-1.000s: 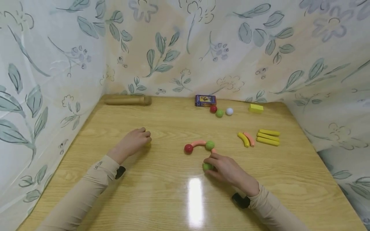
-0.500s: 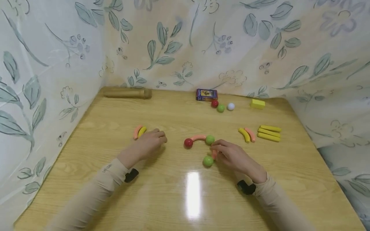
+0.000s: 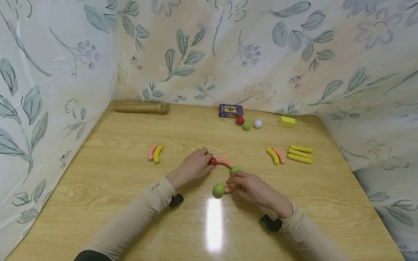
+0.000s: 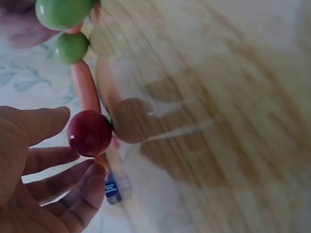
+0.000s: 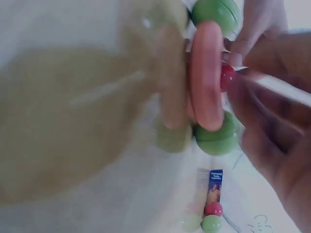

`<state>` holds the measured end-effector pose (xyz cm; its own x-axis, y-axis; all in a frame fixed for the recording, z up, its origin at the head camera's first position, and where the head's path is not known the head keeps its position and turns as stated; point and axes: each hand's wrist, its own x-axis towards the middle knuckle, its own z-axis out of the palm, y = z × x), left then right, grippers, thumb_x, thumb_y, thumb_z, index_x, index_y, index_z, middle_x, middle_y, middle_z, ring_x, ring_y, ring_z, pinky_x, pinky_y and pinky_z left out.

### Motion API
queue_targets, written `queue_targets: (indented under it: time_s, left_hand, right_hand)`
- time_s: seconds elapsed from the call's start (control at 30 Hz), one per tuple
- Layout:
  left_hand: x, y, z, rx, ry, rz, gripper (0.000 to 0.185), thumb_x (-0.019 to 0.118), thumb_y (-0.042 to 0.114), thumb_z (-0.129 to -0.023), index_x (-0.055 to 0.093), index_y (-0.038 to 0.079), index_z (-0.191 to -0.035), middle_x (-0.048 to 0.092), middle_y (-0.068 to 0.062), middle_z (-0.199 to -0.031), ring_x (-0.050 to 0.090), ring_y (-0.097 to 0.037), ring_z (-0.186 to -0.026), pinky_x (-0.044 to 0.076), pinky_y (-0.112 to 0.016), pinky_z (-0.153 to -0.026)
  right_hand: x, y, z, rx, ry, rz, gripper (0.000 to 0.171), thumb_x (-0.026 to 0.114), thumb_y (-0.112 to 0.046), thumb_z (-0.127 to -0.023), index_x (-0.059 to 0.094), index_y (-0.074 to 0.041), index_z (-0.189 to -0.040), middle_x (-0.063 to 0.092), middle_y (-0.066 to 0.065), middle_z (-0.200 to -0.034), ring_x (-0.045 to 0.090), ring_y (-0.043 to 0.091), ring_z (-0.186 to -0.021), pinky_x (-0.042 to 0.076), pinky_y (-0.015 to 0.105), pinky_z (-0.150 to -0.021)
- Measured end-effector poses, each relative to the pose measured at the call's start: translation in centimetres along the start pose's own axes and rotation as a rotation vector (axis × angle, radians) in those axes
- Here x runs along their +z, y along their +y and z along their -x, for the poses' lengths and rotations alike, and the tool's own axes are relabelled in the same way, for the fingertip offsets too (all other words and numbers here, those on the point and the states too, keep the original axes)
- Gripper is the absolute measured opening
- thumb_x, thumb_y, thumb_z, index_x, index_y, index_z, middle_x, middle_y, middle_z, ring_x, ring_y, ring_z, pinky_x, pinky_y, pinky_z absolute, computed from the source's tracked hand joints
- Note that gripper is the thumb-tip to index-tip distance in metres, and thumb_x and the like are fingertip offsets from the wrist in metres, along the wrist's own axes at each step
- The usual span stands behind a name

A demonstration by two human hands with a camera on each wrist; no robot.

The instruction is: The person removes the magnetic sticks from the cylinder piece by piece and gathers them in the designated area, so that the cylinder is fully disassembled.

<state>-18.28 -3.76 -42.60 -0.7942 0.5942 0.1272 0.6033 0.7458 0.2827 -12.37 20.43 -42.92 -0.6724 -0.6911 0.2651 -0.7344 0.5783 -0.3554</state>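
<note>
In the head view my left hand [image 3: 193, 165] is at a red ball [image 3: 213, 161], with its thumb and fingers on either side of it. The left wrist view shows the thumb beside that ball [image 4: 90, 133] and fingertips at its lower edge. A pink curved stick [image 3: 225, 161] runs from the red ball to a green ball [image 3: 235, 169]. My right hand [image 3: 254, 186] bends its fingers over a second pink curved stick [image 3: 230, 188], partly hiding it. That stick ends at another green ball [image 3: 218, 190]. Blur softens the right fingers in the right wrist view.
Pink and yellow curved sticks lie in pairs at left [image 3: 155, 153] and right [image 3: 275, 156]. Several straight yellow sticks [image 3: 299, 154] are further right. A small box [image 3: 230, 111], loose balls [image 3: 247, 125], a yellow block [image 3: 287, 121] and a brown tube [image 3: 142, 107] sit at the back.
My left hand has moved from the left pair of curved sticks to the red ball. The lower green ball and pink curved stick have swung left under my right hand.
</note>
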Motion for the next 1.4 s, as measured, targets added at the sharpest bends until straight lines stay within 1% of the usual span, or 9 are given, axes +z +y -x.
queue_targets:
  time_s: [0.2, 0.33, 0.5, 0.6, 0.8, 0.97, 1.17, 1.3, 1.4]
  left_hand:
    - [0.4, -0.1, -1.3, 0.007, -0.009, 0.032, 0.023, 0.063, 0.024, -0.095, 0.067, 0.005, -0.106, 0.059, -0.007, -0.093, 0.052, -0.018, -0.08, 0.044, -0.031, -0.068]
    - [0.8, 0.2, -2.0, 0.016, -0.012, 0.038, 0.022, 0.065, 0.023, -0.094, 0.066, 0.003, -0.104, 0.06, -0.009, -0.091, 0.051, -0.019, -0.078, 0.043, -0.031, -0.068]
    - [1.0, 1.1, -2.8, 0.061, -0.003, 0.027, 0.019, 0.067, 0.021, -0.092, 0.067, 0.002, -0.097, 0.058, -0.008, -0.085, 0.049, -0.018, -0.073, 0.041, -0.03, -0.064]
    - [1.0, 1.4, -3.3, 0.084, 0.013, 0.019, 0.017, 0.067, 0.019, -0.091, 0.067, 0.002, -0.092, 0.057, -0.008, -0.083, 0.05, -0.018, -0.072, 0.043, -0.031, -0.064]
    - [0.3, 0.8, -4.4, 0.047, 0.045, -0.023, 0.015, 0.068, 0.015, -0.09, 0.064, 0.001, -0.088, 0.058, -0.01, -0.082, 0.052, -0.02, -0.072, 0.045, -0.033, -0.065]
    - [-0.6, -0.2, -7.9, 0.031, 0.079, 0.029, 0.015, 0.067, 0.012, -0.089, 0.064, -0.001, -0.094, 0.058, -0.013, -0.088, 0.051, -0.022, -0.076, 0.046, -0.034, -0.068]
    - [-1.0, -2.1, -13.0, -0.087, 0.103, 0.094, 0.015, 0.063, 0.007, -0.09, 0.061, -0.003, -0.1, 0.054, -0.015, -0.1, 0.053, -0.024, -0.081, 0.049, -0.036, -0.073]
    - [-0.4, -3.3, -14.3, -0.179, 0.081, 0.107, 0.018, 0.062, 0.008, -0.091, 0.063, -0.004, -0.104, 0.056, -0.017, -0.105, 0.058, -0.028, -0.088, 0.051, -0.039, -0.079]
    - [0.4, -3.9, -14.5, -0.194, 0.066, 0.078, 0.021, 0.063, 0.011, -0.093, 0.064, -0.005, -0.107, 0.058, -0.018, -0.107, 0.06, -0.031, -0.093, 0.051, -0.041, -0.082]
  right_hand:
    - [-1.0, 1.2, -1.9, 0.298, 0.148, 0.163, 0.018, 0.071, -0.016, -0.088, 0.072, -0.007, -0.104, 0.068, 0.004, -0.092, 0.061, 0.013, -0.073, 0.05, 0.026, -0.061]
    - [-0.4, 2.0, -3.5, 0.464, 0.05, 0.24, 0.025, 0.07, -0.03, -0.089, 0.072, -0.008, -0.1, 0.066, 0.005, -0.085, 0.061, 0.017, -0.071, 0.051, 0.033, -0.058]
    - [0.4, 2.0, -4.4, 0.583, -0.012, 0.34, 0.022, 0.07, -0.029, -0.088, 0.066, -0.011, -0.075, 0.055, 0.002, -0.068, 0.049, 0.015, -0.053, 0.043, 0.032, -0.046]
    - [0.5, 2.0, -4.4, 0.612, 0.019, 0.406, 0.025, 0.07, -0.022, -0.085, 0.06, -0.012, -0.064, 0.051, 0.002, -0.061, 0.046, 0.016, -0.049, 0.042, 0.033, -0.042]
    - [-0.1, 2.4, -3.6, 0.631, 0.1, 0.457, 0.02, 0.073, -0.019, -0.082, 0.064, -0.013, -0.065, 0.053, 0.002, -0.061, 0.047, 0.016, -0.048, 0.042, 0.032, -0.041]
    - [-0.5, 2.5, -3.3, 0.57, 0.121, 0.463, 0.019, 0.074, -0.021, -0.083, 0.066, -0.012, -0.068, 0.054, 0.003, -0.062, 0.052, 0.018, -0.05, 0.045, 0.033, -0.044]
    - [0.2, 2.0, -4.0, 0.528, 0.124, 0.479, 0.017, 0.073, -0.02, -0.082, 0.066, -0.012, -0.069, 0.054, 0.003, -0.063, 0.054, 0.021, -0.051, 0.046, 0.034, -0.045]
    - [1.2, 1.5, -4.3, 0.519, 0.108, 0.471, 0.017, 0.074, -0.021, -0.08, 0.065, -0.013, -0.069, 0.055, 0.002, -0.064, 0.055, 0.021, -0.052, 0.045, 0.034, -0.045]
    - [1.8, 1.3, -4.3, 0.512, 0.099, 0.463, 0.019, 0.076, -0.022, -0.079, 0.062, -0.014, -0.067, 0.054, 0.001, -0.063, 0.054, 0.019, -0.051, 0.044, 0.033, -0.044]
